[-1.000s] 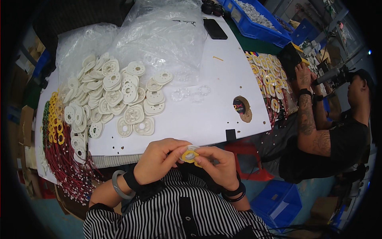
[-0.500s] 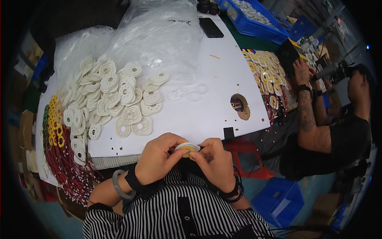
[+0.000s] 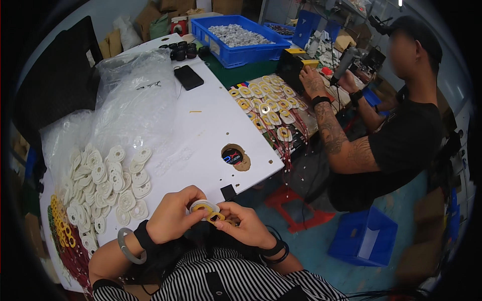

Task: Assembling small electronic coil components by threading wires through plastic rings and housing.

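Just off the table's front edge, I hold a white rounded plastic plate between both hands. A yellow ring-shaped piece with a dark centre lies against its lower side. My left hand is closed on the plate's left side, thumb on the front. On the right, my right hand pinches the yellow piece at the plate's edge; some of its fingers are hidden behind. A heap of similar white plates lies on the table at left, beside yellow rings with red wires.
Clear plastic bags lie behind the heap. A phone rests on the white table, which has a ragged hole. Assembled yellow-and-white pieces and a co-worker with a power tool are at right. A blue bin stands on the floor.
The view has swung right, bringing more of the co-worker and the blue tray into sight. Both hands still hold the plate, now tilted so that more of the yellow piece shows.
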A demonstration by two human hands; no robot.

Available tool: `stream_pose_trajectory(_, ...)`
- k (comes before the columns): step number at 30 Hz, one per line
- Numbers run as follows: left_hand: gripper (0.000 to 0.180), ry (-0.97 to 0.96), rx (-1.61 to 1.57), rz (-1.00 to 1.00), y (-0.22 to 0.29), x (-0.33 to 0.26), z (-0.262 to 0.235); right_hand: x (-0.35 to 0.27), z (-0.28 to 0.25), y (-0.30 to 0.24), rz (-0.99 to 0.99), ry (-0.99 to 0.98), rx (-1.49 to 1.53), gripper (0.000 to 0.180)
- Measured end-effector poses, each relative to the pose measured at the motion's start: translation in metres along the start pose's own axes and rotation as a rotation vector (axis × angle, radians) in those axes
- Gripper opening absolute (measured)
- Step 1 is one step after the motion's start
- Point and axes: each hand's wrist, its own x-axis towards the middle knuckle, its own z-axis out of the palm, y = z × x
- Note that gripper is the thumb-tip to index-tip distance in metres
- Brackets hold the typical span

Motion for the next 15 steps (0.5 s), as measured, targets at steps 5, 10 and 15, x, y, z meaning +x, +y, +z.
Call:
stream_pose_trajectory(5,0.023,0.168,0.646,0.507,0.037,0.029,0.027,-0.013,-0.032,0.010,-0.005,0.116,-0.131,0.022)
stream_pose_trajectory(10,0.023,-0.168,-0.214,0.105,0.062,0.111,-0.005,-0.033,-0.077,0.024,-0.127,0.303,0.479,0.016)
stream_pose_trajectory(15,0.024,-0.238,-0.127,0.101,0.053,0.252,-0.026,-0.047,-0.129,0.047,-0.115,0.227,0.638,0.015)
